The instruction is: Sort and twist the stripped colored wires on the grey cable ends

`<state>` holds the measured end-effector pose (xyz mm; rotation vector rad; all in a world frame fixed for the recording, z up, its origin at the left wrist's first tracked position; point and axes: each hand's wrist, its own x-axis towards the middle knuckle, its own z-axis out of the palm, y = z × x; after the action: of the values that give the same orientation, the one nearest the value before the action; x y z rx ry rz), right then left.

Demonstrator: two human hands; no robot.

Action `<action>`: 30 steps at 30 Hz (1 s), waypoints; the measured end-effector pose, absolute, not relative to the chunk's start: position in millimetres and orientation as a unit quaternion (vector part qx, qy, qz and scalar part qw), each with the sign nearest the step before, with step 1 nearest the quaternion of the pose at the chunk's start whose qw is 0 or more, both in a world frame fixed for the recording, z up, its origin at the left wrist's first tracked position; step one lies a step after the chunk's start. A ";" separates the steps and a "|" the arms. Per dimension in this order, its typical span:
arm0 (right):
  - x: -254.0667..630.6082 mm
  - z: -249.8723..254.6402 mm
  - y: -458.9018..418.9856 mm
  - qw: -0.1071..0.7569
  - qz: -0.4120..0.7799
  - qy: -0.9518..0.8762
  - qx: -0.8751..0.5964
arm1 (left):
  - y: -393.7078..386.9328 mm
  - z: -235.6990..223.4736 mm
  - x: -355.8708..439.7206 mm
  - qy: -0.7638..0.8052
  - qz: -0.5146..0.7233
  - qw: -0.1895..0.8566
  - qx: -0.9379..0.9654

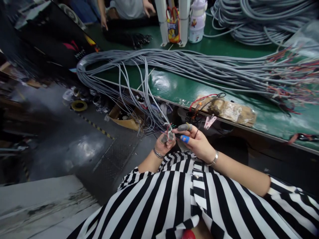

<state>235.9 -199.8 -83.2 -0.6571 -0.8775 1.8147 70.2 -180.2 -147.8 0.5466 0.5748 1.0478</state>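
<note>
My left hand (164,143) is closed around the end of a grey cable (159,109), where thin coloured wires fan out. Fingertip covers show on this hand. Beside it, my right hand (199,144) pinches at the wire ends, with grey covers on the fingers and blue tape on the thumb; what lies between its fingertips is too small to make out. From my hands the grey cable runs up to a long bundle of grey cables (174,61) lying along the green table (161,83), their coloured wire ends spread at the right.
A taped cardboard piece (231,111) and a pink clip (210,122) sit at the table's front edge. Behind are a lilac bottle (197,23), scissors in a holder (173,28) and coiled cable (264,20). Another person's hand (149,7) is across the table. Below stands a cardboard box (124,122).
</note>
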 end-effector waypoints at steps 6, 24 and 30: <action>233.8 -87.0 -197.6 0.459 0.640 -0.543 -0.290 | -182.5 -157.5 74.5 0.283 0.444 0.791 0.311; 305.3 -106.7 -201.2 0.435 0.646 -0.369 -0.507 | -132.4 -88.1 94.9 0.158 0.070 0.659 0.732; 334.4 -107.2 -184.9 0.527 0.647 -0.221 -0.505 | -134.3 -76.2 96.1 0.207 0.210 0.622 0.725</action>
<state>334.4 -184.9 -107.2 -1.2078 -0.5288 1.5466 96.1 -134.3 -76.2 1.6666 0.4754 0.4835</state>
